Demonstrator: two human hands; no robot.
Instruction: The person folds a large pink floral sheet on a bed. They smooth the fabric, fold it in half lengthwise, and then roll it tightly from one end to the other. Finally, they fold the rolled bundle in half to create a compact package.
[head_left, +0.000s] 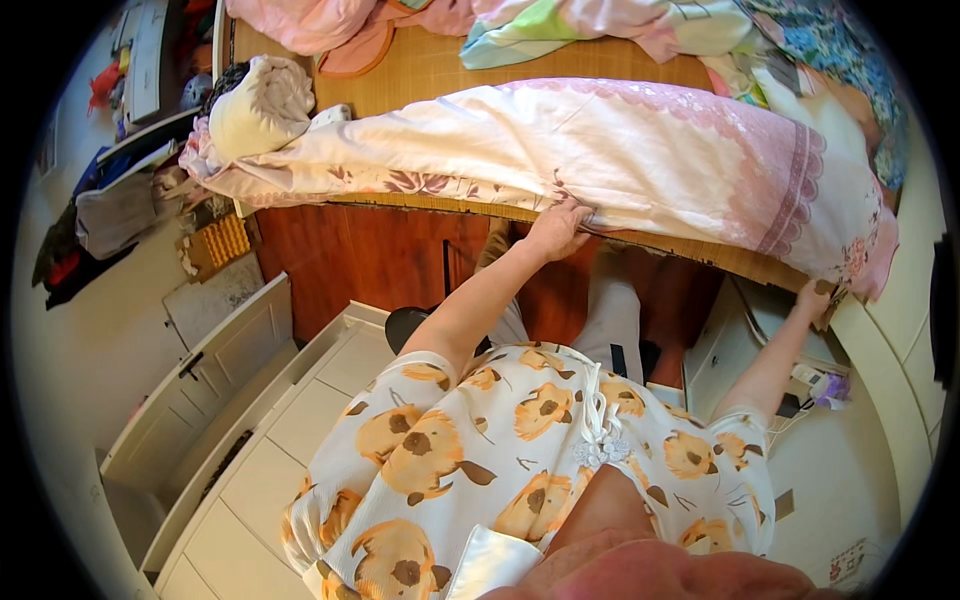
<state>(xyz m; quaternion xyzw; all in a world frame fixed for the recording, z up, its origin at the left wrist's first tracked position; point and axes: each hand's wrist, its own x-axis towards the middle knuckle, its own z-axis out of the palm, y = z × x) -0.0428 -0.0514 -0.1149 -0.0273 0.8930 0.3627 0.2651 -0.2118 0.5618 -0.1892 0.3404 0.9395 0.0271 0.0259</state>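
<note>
A long pink and white floral cloth (480, 142), perhaps a sheet or quilt cover, lies folded along the near side of a wooden bed board (427, 75). My left hand (559, 227) pinches the cloth's near edge around the middle of the board's edge. Out to the right, my right hand (814, 301) grips cloth at the board's near right corner; its fingertips are partly hidden. The cloth is bunched at its left end, beside a rolled cream quilt (262, 109).
Crumpled pink bedding (315, 26) and blue floral fabric (840, 60) lie across the far side. A white cabinet (750, 352) stands below the right corner. White drawers (300, 420) are at the lower left, above a reddish wood floor (345, 262). Clothes (116, 214) hang at the left.
</note>
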